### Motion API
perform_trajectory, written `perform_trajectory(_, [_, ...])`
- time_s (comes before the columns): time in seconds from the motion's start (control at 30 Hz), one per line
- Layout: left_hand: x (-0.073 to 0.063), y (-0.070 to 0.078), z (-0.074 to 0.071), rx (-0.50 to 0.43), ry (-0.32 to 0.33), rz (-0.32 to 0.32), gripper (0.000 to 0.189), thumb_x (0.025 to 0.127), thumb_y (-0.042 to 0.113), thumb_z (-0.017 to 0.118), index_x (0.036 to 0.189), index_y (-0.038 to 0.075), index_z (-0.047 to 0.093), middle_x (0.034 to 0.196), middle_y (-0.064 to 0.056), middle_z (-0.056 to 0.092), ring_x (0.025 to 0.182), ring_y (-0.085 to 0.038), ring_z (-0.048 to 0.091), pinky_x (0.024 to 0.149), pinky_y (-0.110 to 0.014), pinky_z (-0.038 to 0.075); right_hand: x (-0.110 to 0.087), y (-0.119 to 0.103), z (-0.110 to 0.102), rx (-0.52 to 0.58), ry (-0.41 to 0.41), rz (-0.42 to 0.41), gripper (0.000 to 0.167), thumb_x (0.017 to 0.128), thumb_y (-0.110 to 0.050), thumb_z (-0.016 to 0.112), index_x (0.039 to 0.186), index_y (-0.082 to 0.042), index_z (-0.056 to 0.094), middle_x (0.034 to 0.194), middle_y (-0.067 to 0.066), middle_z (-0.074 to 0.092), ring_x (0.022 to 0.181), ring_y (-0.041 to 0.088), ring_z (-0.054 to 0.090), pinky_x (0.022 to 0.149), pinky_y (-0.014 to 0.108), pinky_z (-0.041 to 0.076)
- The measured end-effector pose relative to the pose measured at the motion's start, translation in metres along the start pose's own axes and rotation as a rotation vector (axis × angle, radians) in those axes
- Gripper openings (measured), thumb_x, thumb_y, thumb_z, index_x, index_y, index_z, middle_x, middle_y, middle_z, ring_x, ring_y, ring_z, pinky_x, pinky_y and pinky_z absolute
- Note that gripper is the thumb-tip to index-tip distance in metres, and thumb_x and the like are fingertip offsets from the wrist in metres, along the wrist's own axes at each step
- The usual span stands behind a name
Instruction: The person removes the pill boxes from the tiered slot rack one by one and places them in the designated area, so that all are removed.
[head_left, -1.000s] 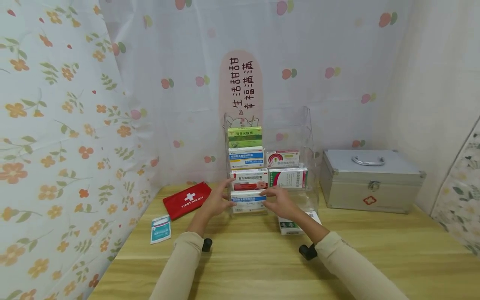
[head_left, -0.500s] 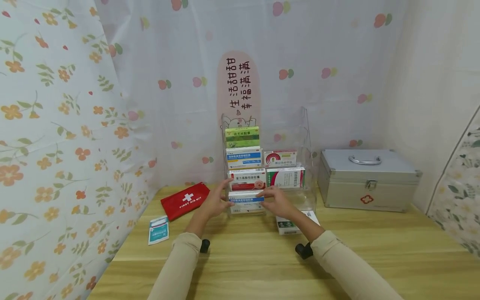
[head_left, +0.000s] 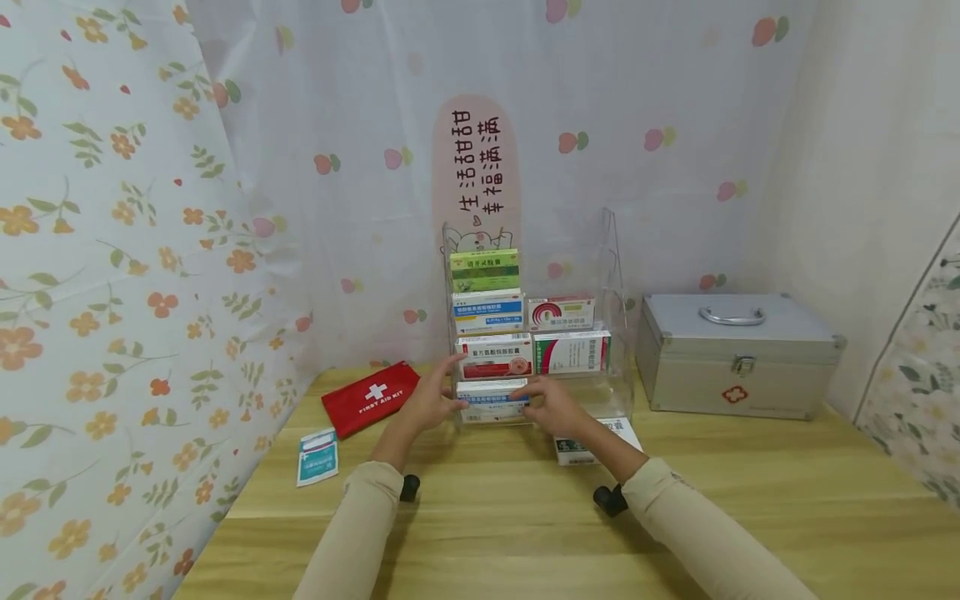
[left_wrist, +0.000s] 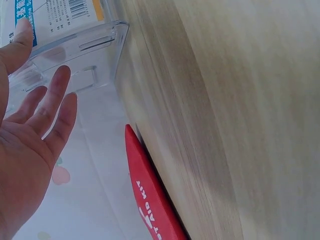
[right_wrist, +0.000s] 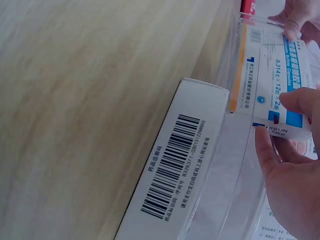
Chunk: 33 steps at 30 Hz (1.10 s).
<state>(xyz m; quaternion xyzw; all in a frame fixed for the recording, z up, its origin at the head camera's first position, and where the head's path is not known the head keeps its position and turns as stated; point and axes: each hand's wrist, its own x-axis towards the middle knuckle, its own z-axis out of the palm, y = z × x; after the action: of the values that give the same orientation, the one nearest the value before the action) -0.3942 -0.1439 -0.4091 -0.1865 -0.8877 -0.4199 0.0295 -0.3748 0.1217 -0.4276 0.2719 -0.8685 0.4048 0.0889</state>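
Observation:
A white and blue medicine box [head_left: 486,409] sits in the bottom left pocket of a clear tiered rack [head_left: 596,400]. My left hand [head_left: 431,405] is at its left end: in the left wrist view the thumb [left_wrist: 19,47] touches the box front while the other fingers spread loosely by the rack's side. With my right hand [head_left: 557,411] I pinch the box's right end. The right wrist view has one fingertip [right_wrist: 292,100] on the printed front and another against the end face.
Several medicine boxes, among them a green box [head_left: 485,271], fill higher pockets. Below the rack's right side lies a white box [head_left: 573,452]. A red first aid pouch [head_left: 372,398] and teal packets [head_left: 318,458] lie left; a silver case [head_left: 738,367] stands right.
My right fingertips have shifted from the box's top edge slightly down onto its front. The left hand stays at the left end, and the head view has tilted a little.

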Motion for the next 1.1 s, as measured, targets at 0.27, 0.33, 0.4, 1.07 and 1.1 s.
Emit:
perform_trajectory(0.27, [-0.002,0.000,0.004,0.008,-0.004,0.023,0.087,0.084,0.005,0.078,0.151,0.035,0.032,0.146,-0.010,0.044,0.107,-0.030,0.064,0.083,-0.038,0.058,-0.003,0.002,0.002,-0.010,0.020,-0.041,0.025,0.082,0.005,0.071,0.102,-0.008,0.077,0.107,0.011,0.061,0.087,0.022,0.057,0.064,0.026,0.051])
perform_trajectory(0.33, [-0.002,0.001,0.004,0.008,-0.005,0.023,0.087,0.084,0.005,0.078,0.151,0.035,0.031,0.146,-0.010,0.044,0.107,-0.030,0.064,0.083,-0.037,0.058,-0.003,0.003,0.001,-0.001,0.044,-0.062,0.026,0.082,0.007,0.069,0.101,-0.008,0.077,0.109,0.012,0.061,0.097,0.028,0.055,0.067,0.029,0.049])
perform_trajectory(0.4, [-0.002,0.002,0.003,0.007,-0.007,0.018,0.087,0.084,0.005,0.078,0.151,0.035,0.031,0.146,-0.011,0.044,0.106,-0.030,0.064,0.082,-0.037,0.058,-0.003,0.002,-0.001,0.002,0.075,-0.077,0.028,0.081,0.010,0.066,0.100,-0.008,0.077,0.112,0.014,0.061,0.103,0.030,0.055,0.068,0.030,0.049])
perform_trajectory(1.07, [-0.001,0.001,0.001,0.038,0.015,0.066,0.088,0.083,0.002,0.079,0.151,0.032,0.032,0.147,-0.018,0.045,0.098,-0.030,0.067,0.074,-0.036,0.059,-0.009,-0.007,-0.025,0.022,0.236,-0.126,0.029,0.083,0.012,0.068,0.104,-0.007,0.076,0.110,0.011,0.063,0.103,0.029,0.061,0.077,0.036,0.059])
perform_trajectory(1.1, [-0.001,0.001,0.001,0.038,0.015,0.064,0.088,0.083,0.002,0.079,0.151,0.033,0.032,0.147,-0.018,0.044,0.099,-0.030,0.067,0.074,-0.036,0.059,-0.010,-0.008,-0.027,0.020,0.245,-0.130,0.029,0.083,0.011,0.068,0.105,-0.007,0.076,0.110,0.010,0.064,0.103,0.029,0.061,0.077,0.037,0.059])
